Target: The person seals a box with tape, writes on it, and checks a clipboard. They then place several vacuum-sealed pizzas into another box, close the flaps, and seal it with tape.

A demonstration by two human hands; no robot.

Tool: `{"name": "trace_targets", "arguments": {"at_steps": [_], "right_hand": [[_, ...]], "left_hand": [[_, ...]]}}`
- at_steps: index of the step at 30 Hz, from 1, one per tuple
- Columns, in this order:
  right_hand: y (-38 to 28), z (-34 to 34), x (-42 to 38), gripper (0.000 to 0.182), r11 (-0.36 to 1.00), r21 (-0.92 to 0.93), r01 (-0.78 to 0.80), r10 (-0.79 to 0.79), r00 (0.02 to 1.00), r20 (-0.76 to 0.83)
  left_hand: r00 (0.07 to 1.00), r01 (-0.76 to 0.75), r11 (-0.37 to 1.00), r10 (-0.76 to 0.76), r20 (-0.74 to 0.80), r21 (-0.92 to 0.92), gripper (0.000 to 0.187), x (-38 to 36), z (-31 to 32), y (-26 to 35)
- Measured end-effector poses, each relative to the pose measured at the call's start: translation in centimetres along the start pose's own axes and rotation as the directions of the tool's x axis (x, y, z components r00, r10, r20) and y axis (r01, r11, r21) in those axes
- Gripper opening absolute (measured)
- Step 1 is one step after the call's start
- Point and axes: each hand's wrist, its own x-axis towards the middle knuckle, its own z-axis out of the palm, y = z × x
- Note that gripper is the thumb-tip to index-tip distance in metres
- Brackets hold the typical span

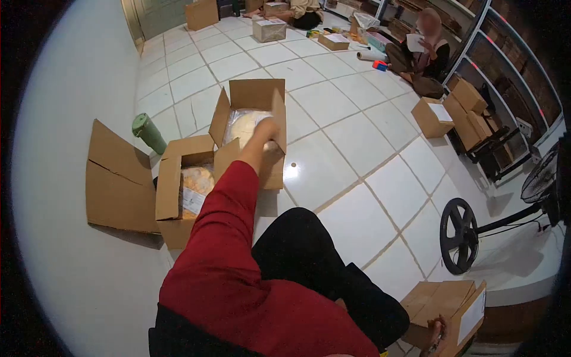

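Note:
My left hand (267, 132), at the end of a red sleeve, reaches into an open cardboard box (256, 93). It is over a round, pale item in clear wrap (242, 127); its fingers are mostly hidden. Left of it, a second open box (169, 189) holds an orange-and-white wrapped item (198, 178) with a white label (193, 201). At the lower right, my right hand (439, 335) has its fingers curled at the edge of a cardboard box (437, 296) with a white label.
A green bottle (148, 133) and a large cardboard piece (118, 181) are by the left wall. A fan (459, 235) stands at the right. Several boxes (433, 118) are by the shelf. Two other people (419, 56) sit at the back among boxes and packing items.

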Motion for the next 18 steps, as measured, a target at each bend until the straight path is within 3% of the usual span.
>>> {"name": "trace_targets", "arguments": {"at_steps": [1,2,4,5,7,8,10,13,14,15,17,18], "right_hand": [[0.0,0.3,0.5,0.051,0.975,0.133,0.18,-0.199,0.969,0.145],[0.1,1.0,0.7,0.051,0.973,0.141,0.182,-0.202,0.97,0.137],[0.9,2.9,0.6,0.026,0.975,0.221,0.024,-0.055,0.989,0.134],[1.5,3.4,0.3,0.026,0.974,0.227,0.012,-0.039,0.992,0.116],[2.8,4.1,-0.8,0.022,0.994,0.077,-0.078,0.064,0.982,0.178],[3.4,4.3,-1.4,0.022,0.991,0.077,-0.108,0.095,0.983,0.155],[4.9,4.2,-2.8,0.017,0.921,-0.386,-0.048,0.104,0.987,0.125],[9.1,3.4,-4.7,0.02,0.918,-0.32,-0.235,0.253,0.967,0.015],[9.3,3.0,-5.2,0.023,0.906,-0.314,-0.286,0.289,0.957,-0.037],[9.8,2.6,-5.7,0.028,0.889,-0.305,-0.342,0.326,0.94,-0.101],[12.6,1.8,-7.1,0.039,0.863,-0.418,-0.285,0.295,0.954,-0.041],[10.3,1.3,-7.2,0.038,0.846,-0.321,-0.426,0.449,0.893,-0.004]], "left_hand": [[0.993,0.054,0.998,-0.051,-0.111,0.024,0.024,-0.4,0.6,2.1],[0.971,0.103,0.994,-0.092,-0.222,0.04,0.021,-1.3,1.5,4.7],[0.963,0.169,0.986,-0.164,-0.216,0.006,0.021,-3.3,2.7,10.1],[0.967,0.148,0.989,-0.141,-0.21,0.018,0.021,-4.0,3.5,11.8],[0.998,-0.002,0.961,0.017,-0.053,0.277,0.021,-5.2,5.5,15.0],[0.999,-0.036,0.957,0.046,-0.027,0.289,0.021,-5.9,6.4,16.6],[0.988,-0.138,0.967,0.15,-0.039,0.215,0.019,-7.5,8.1,19.6],[0.943,-0.332,0.915,0.321,0.087,0.231,0.019,-9.8,11.9,24.2],[0.917,-0.397,0.908,0.398,0.017,0.132,0.019,-9.8,14.9,25.0],[0.885,-0.453,0.874,0.419,0.203,0.174,0.022,-11.8,15.1,27.7],[0.838,-0.528,0.834,0.481,0.257,0.161,0.021,-15.7,16.8,32.4],[0.816,-0.564,0.809,0.516,0.262,0.164,0.021,-17.4,18.1,33.9]]}}
